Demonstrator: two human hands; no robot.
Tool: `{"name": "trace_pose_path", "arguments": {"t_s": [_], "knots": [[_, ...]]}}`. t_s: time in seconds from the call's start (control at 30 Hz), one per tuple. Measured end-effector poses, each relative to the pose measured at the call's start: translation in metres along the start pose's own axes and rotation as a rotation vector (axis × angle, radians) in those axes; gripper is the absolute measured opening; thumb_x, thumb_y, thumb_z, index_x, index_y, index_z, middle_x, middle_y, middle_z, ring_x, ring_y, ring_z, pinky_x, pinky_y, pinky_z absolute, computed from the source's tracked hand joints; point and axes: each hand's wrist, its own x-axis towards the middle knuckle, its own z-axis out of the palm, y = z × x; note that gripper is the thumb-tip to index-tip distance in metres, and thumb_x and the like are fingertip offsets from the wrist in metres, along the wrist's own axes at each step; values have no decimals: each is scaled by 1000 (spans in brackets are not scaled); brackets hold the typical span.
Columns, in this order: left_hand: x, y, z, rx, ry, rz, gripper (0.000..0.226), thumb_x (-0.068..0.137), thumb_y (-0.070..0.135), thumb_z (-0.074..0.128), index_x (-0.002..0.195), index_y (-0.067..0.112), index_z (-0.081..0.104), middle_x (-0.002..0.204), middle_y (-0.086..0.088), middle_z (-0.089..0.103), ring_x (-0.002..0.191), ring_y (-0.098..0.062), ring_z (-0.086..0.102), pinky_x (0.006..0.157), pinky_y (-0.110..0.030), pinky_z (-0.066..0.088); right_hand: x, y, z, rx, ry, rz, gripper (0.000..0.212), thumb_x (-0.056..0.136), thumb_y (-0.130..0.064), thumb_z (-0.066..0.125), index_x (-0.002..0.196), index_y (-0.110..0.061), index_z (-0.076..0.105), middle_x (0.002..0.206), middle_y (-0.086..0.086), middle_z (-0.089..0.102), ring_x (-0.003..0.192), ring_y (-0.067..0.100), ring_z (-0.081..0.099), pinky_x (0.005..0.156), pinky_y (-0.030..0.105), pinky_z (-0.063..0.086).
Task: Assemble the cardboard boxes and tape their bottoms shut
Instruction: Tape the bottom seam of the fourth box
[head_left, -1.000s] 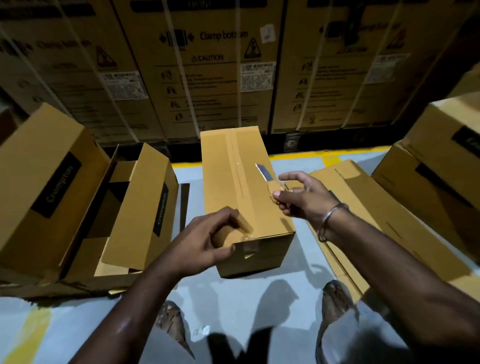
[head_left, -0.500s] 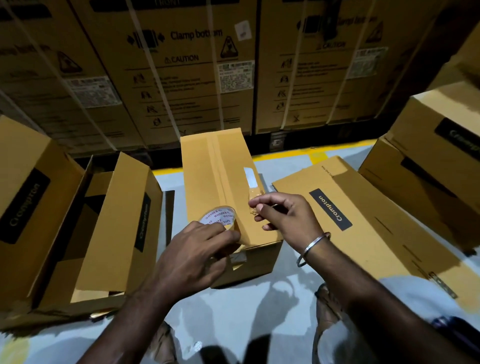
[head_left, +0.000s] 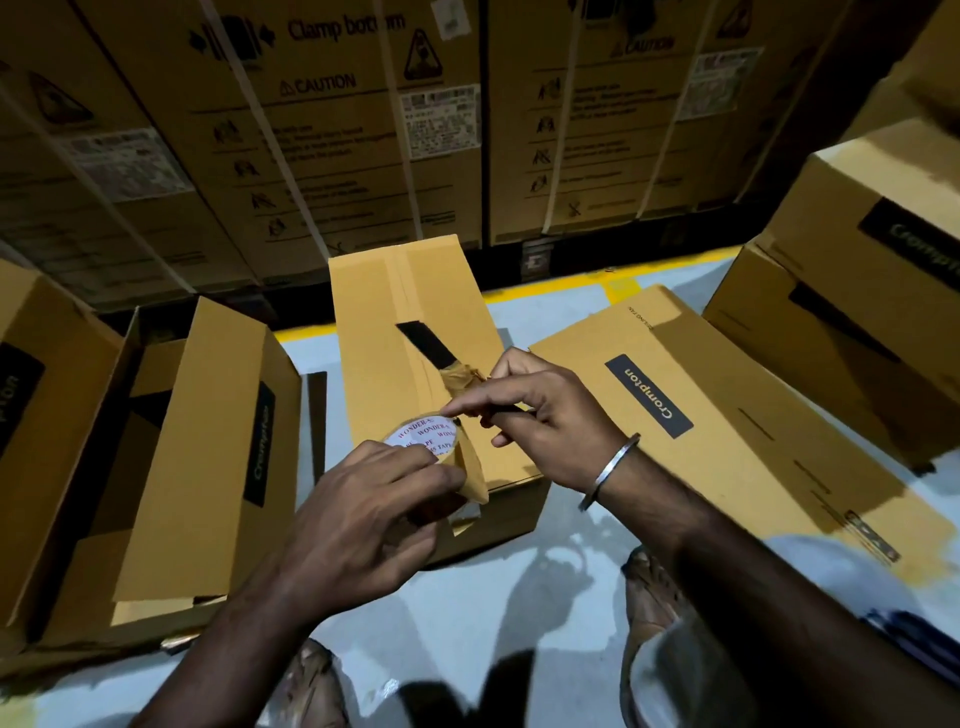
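A long cardboard box (head_left: 384, 312) lies on the floor straight ahead, with brown tape running along its top seam. My left hand (head_left: 374, 514) grips a roll of brown tape (head_left: 423, 441) just above the box's near end; a strip of tape hangs from the roll towards the box edge. My right hand (head_left: 540, 415) holds a thin cutter blade (head_left: 426, 340) that points away over the box, with a crumpled bit of tape (head_left: 460, 376) stuck at its base. The index finger of that hand touches the rim of the roll.
Open-flapped boxes (head_left: 208, 441) stand to the left. A flattened box (head_left: 737, 447) lies on the right, and stacked boxes (head_left: 852, 270) rise beyond it. Large strapped cartons (head_left: 311, 130) wall off the back behind a yellow floor line (head_left: 571, 280). My feet (head_left: 654, 587) stand near the box.
My left hand has lifted the tape roll off the box's near end. My right hand with the blade has moved left and closer, and now touches the roll.
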Motion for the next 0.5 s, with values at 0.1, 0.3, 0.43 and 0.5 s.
{"name": "trace_pose_path", "arguments": {"t_s": [0.1,0.3,0.43,0.5], "knots": [[-1,1,-2,-7,-17,-17,43,81,18,70,119,32,56,98,14,53,83,-15,55,78,-43,49,0,-1,2,22,-62,23,42,96,8,60,108,-26,81,94,5,53,90,20,63,67,41,64],[-2,3,-7,-31,-29,-19,49,77,14,73,119,33,56,99,21,49,83,-10,56,79,-42,50,-1,-1,1,24,-99,16,21,95,-5,69,110,-16,80,92,7,54,84,15,61,69,35,62],[-3,3,-10,-52,-35,-14,50,77,12,72,118,35,58,96,28,40,83,-6,54,80,-40,49,-1,0,3,-44,-83,-17,17,84,-12,82,101,-16,82,85,0,57,82,15,60,69,14,45],[-4,3,-10,-51,-45,-15,49,77,12,71,118,35,57,97,28,41,84,-5,54,80,-40,49,0,0,4,-56,-51,-36,12,83,-13,83,93,-17,82,83,1,59,79,16,60,68,12,43]]}}
